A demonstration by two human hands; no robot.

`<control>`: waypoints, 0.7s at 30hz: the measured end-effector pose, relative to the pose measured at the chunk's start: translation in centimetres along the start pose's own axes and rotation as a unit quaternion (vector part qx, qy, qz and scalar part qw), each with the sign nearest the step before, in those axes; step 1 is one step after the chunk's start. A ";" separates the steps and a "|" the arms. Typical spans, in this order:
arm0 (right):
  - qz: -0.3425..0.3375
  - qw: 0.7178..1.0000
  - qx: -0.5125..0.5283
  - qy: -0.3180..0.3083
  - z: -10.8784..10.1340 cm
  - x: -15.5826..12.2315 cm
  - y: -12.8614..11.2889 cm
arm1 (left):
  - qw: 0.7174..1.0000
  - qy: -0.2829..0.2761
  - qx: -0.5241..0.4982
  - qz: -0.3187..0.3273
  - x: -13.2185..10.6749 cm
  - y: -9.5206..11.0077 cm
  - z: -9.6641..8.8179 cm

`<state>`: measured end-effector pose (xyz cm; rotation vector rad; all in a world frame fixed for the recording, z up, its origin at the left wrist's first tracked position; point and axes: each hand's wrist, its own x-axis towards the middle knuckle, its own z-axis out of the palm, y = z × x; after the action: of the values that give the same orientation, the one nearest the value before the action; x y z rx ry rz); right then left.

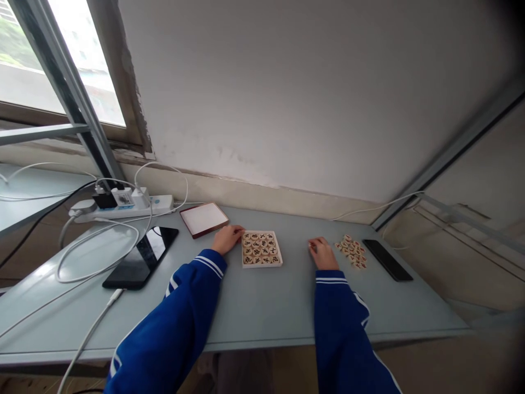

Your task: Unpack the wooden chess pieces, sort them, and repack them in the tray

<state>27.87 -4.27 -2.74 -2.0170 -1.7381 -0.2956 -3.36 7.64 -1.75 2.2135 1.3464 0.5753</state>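
A shallow white box [262, 266] lies on the desk in front of me, filled with rows of round xiangqi pieces [256, 251] with dark characters. My left hand [227, 239] is at its upper left corner, fingers closed against the edge. To the right of the box, my right hand [322, 253] rests low over the desk with its fingers curled together. Anything between those fingers is too small to make out. Beyond that hand lies a loose pile of xiangqi pieces [353, 251] with reddish characters.
The dark red box lid [204, 219] lies with its white inside up, behind my left hand. A black tablet [141, 260], white cables and a loaded power strip [159, 204] occupy the left side. A black phone [388, 260] lies far right. The wall [287, 109] borders the desk's back.
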 end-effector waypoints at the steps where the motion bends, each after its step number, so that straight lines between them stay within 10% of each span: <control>1: 0.013 0.999 -0.048 -0.002 -0.3 -0.4 1.8 | 1.000 0.000 -0.002 0.002 0.0 0.0 0.0; 8: 0.050 0.975 -0.187 0.110 -2.3 -1.6 6.7 | 1.000 -0.002 -0.012 -0.009 -0.2 0.4 -0.1; 16: -0.199 0.977 0.069 -0.021 0.5 3.2 -7.6 | 0.999 0.018 0.022 -0.017 -0.4 0.4 0.3; 21: -0.232 0.971 0.017 -0.063 1.9 3.6 -10.4 | 0.999 0.023 0.032 -0.019 -0.5 0.1 0.6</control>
<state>18.16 0.75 -0.68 -1.6127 -2.2702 -0.2855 -3.14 7.02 -2.18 2.2331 1.4467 0.5798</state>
